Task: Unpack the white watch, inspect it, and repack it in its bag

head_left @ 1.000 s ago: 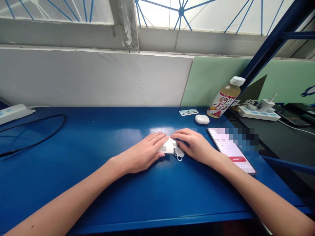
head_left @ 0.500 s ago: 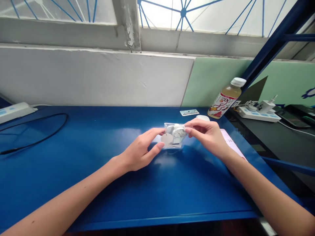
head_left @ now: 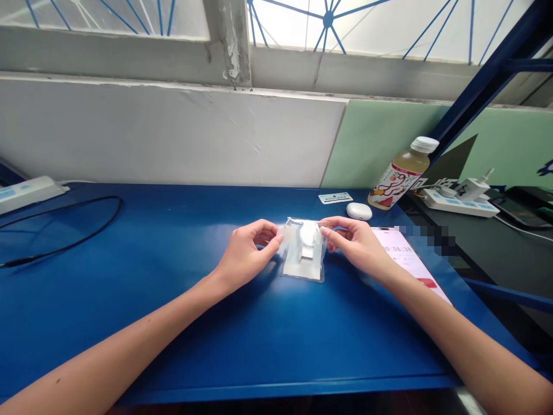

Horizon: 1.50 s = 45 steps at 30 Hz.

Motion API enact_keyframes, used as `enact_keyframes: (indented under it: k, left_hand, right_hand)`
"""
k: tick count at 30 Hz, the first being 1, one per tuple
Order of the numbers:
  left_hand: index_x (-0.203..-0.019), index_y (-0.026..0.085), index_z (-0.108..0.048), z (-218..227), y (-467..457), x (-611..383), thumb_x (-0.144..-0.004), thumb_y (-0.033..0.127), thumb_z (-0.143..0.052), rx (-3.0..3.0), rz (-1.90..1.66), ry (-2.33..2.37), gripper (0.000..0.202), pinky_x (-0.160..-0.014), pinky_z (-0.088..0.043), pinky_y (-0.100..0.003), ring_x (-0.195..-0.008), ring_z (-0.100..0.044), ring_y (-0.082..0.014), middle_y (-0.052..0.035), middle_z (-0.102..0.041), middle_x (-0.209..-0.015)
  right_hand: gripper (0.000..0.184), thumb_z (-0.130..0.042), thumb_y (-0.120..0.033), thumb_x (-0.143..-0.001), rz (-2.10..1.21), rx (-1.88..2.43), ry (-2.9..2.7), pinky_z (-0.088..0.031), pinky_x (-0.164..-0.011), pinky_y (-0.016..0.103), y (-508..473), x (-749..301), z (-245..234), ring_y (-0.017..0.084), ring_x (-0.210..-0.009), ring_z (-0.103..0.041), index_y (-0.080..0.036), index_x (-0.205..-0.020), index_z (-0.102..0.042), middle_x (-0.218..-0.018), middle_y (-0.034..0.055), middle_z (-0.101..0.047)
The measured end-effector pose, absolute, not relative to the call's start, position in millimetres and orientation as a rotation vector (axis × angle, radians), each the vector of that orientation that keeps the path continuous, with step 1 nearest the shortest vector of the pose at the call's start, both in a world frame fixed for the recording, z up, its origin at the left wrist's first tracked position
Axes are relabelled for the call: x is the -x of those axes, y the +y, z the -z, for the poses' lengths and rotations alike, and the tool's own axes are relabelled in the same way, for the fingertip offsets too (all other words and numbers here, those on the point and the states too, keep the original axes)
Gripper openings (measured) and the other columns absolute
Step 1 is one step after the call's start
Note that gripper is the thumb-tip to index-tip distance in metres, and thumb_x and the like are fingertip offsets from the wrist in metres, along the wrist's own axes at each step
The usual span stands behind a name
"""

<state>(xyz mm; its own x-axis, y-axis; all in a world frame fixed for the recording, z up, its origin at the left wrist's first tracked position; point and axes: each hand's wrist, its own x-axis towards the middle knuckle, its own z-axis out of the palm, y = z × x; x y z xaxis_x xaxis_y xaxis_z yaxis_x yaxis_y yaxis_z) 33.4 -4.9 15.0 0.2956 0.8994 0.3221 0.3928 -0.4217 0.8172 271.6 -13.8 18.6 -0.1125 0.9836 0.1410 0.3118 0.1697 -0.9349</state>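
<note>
A clear plastic bag (head_left: 290, 262) is held between my two hands over the blue table. Inside it is a white watch (head_left: 309, 235) with a round head, its dial washed out by glare. A pale round disc lies at the bag's left side, partly covered by my fingers. My left hand (head_left: 250, 248) pinches the bag at its upper left, thumb and index finger together. At the upper right edge, beside the watch head, my right hand (head_left: 354, 242) grips the bag between thumb and fingers.
Right of my hands lies a phone (head_left: 408, 259) with its screen lit. Behind it are a white earbud case (head_left: 359, 211), a small card (head_left: 336, 198) and a leaning drink bottle (head_left: 397, 178). A black cable (head_left: 116, 210) and a power strip (head_left: 32, 193) lie at left.
The bag has tipped so more of its lower part shows, and the dial has turned from readable to white. My left hand has shifted slightly; the earbud case and phone are less covered.
</note>
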Motion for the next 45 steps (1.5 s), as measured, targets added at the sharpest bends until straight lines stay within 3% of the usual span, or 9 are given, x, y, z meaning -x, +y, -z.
enact_keyframes:
  k: [9, 16, 19, 23, 31, 45]
  left_hand:
    - [-0.09, 0.019, -0.07, -4, 0, -24, -0.09, 0.022, -0.058, -2.455, -1.143, 1.24, 0.012, -0.073, -0.055, -0.032, -0.081, -0.068, -0.0191, -0.0046, -0.074, -0.09]
    - [-0.087, 0.019, -0.072, 3, 0, -23, -0.096, 0.016, -0.05, -2.931, -0.991, 1.062, 0.024, -0.072, -0.053, -0.032, -0.08, -0.065, -0.0185, -0.0061, -0.071, -0.088]
    - [-0.088, 0.019, -0.072, 3, -1, -24, -0.098, 0.017, -0.046, -3.021, -0.867, 1.025, 0.029, -0.073, -0.053, -0.031, -0.08, -0.067, -0.0181, -0.0063, -0.071, -0.09]
    - [-0.093, 0.018, -0.072, 3, -3, -22, -0.101, 0.019, -0.042, -3.029, -0.754, 1.053, 0.031, -0.062, -0.051, -0.027, -0.074, -0.068, -0.017, -0.0062, -0.071, -0.093]
    - [-0.09, 0.019, -0.073, 5, 3, -20, -0.1, 0.018, -0.044, -3.053, -0.744, 1.102, 0.031, -0.068, -0.051, -0.03, -0.076, -0.068, -0.0182, -0.0055, -0.072, -0.092]
    - [-0.1, 0.018, -0.069, 5, 4, -21, -0.1, 0.021, -0.045, -2.907, -0.662, 1.113, 0.025, -0.081, -0.054, -0.039, -0.09, -0.068, -0.0235, -0.0087, -0.074, -0.098]
  right_hand:
    - [0.03, -0.065, -0.039, -0.085, -0.935, 1.401, -1.647, -0.055, -0.06, 0.033, -10, -277, -1, 0.017, -0.062, -0.065, -0.017, -0.104, -0.067, -0.08, 0.0045, -0.07]
    - [0.023, -0.057, -0.036, -0.091, -0.202, 1.575, -2.052, -0.054, -0.064, 0.039, -10, -286, -2, 0.023, -0.07, -0.066, -0.02, -0.101, -0.07, -0.088, 0.0067, -0.072]
    - [0.034, -0.061, -0.043, -0.09, -0.262, 1.371, -2.23, -0.057, -0.082, 0.043, -12, -291, -11, 0.028, -0.099, -0.067, -0.022, -0.115, -0.067, -0.112, 0.0114, -0.069]
    - [0.07, -0.072, -0.053, -0.079, -0.431, 1.179, -2.466, -0.048, -0.105, 0.048, -19, -293, -17, 0.032, -0.13, -0.052, -0.022, -0.139, -0.051, -0.144, 0.0151, -0.051]
    - [0.084, -0.067, -0.057, -0.082, -0.499, 1.255, -2.448, -0.042, -0.112, 0.05, -20, -283, -2, 0.032, -0.139, -0.043, -0.018, -0.149, -0.036, -0.152, 0.0171, -0.043]
    - [0.085, -0.062, -0.063, -0.083, -0.533, 1.272, -2.466, -0.038, -0.114, 0.051, -19, -282, -3, 0.033, -0.142, -0.039, -0.02, -0.151, -0.035, -0.156, 0.0154, -0.037]
